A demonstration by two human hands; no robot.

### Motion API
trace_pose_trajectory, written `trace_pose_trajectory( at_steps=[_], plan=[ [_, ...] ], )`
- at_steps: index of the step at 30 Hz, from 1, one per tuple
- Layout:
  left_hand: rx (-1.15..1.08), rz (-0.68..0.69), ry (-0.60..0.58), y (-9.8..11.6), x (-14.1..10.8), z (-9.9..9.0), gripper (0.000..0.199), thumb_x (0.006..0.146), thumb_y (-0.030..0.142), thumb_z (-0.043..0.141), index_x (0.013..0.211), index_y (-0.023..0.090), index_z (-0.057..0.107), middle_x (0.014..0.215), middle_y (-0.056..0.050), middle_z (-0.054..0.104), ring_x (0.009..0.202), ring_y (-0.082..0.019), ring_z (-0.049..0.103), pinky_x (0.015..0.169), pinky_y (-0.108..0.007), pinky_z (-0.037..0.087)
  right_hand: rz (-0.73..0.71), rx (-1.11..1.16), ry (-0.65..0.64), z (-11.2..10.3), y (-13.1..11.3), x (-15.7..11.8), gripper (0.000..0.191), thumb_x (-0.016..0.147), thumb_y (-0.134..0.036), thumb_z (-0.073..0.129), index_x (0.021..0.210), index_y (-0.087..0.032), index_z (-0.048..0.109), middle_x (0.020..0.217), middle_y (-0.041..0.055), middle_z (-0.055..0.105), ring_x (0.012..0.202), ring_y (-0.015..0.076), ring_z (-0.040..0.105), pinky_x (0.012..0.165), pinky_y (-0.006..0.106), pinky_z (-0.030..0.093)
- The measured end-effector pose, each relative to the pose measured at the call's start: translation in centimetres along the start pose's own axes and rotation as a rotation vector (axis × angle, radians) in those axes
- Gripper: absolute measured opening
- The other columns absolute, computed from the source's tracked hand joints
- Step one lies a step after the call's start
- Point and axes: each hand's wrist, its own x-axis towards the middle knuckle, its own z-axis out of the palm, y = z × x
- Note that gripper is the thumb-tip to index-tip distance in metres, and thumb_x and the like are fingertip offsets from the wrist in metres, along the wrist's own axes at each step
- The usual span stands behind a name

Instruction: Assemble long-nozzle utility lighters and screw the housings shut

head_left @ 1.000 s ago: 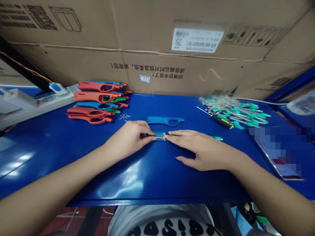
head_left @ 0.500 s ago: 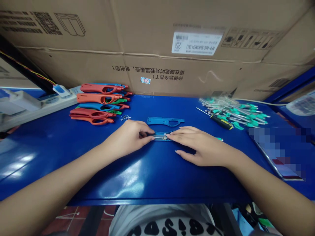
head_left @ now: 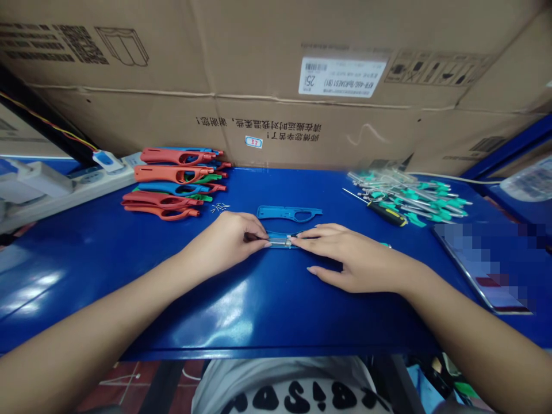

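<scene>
A blue lighter half-shell [head_left: 279, 235] lies lengthwise on the table, with a clear tube-like insert [head_left: 279, 242] in it. My left hand [head_left: 235, 236] pinches its left end between thumb and fingers. Over the right end lie the stretched fingers of my right hand [head_left: 345, 256], fingertips pressing on the insert; the thumb stays apart. The shell's right part is hidden under that hand, and a small green tip [head_left: 385, 245] shows beyond it. Just behind, another blue half-shell [head_left: 290, 214] with a trigger opening rests on the table.
Red, orange, blue and green lighter shells [head_left: 172, 175] are stacked at left, beside small screws [head_left: 220, 207]. Metal-tubed parts with green ends [head_left: 422, 198] and a screwdriver [head_left: 388, 214] lie at right, near a phone [head_left: 478, 270]. A power strip [head_left: 95, 179] and cardboard box [head_left: 259, 69] border the table.
Almost nothing differs. The fingertips of my right hand have shifted very slightly to the left on the insert; my left hand keeps its pinch in the same place.
</scene>
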Motion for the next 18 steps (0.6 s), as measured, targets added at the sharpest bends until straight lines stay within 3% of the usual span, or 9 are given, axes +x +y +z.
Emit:
trace_pose_trajectory(
  at_steps=[8,13,18],
  plan=[
    [-0.026,0.009,-0.010,0.2,-0.1,-0.1,0.014,0.088,0.018,0.067,0.090,0.019,0.080,0.094,-0.006,0.075,0.079,-0.018,0.070,0.077,-0.031,0.054,0.002,0.085,0.087,0.4,0.3,0.2,0.051,0.095,-0.029,0.060,0.146,-0.024,0.053,0.140,0.0088,0.063,0.131,0.0247,0.056,0.110,0.046,0.046],
    [-0.059,-0.005,-0.008,0.3,-0.2,0.0,0.012,0.087,0.017,0.069,0.091,0.018,0.080,0.095,-0.006,0.076,0.081,-0.018,0.070,0.078,-0.031,0.054,-0.009,-0.056,0.202,0.7,1.3,0.6,0.040,0.096,-0.026,0.058,0.135,-0.022,0.061,0.134,0.0109,0.066,0.123,0.0261,0.060,0.104,0.048,0.046],
    [-0.065,-0.047,-0.010,0.2,-0.1,0.1,0.008,0.085,0.018,0.071,0.089,0.018,0.079,0.094,-0.005,0.075,0.079,-0.018,0.069,0.076,-0.031,0.054,0.018,-0.116,0.188,0.4,2.1,0.5,0.034,0.095,-0.030,0.062,0.129,-0.021,0.064,0.128,0.0106,0.067,0.118,0.0261,0.059,0.100,0.045,0.044]
  ],
)
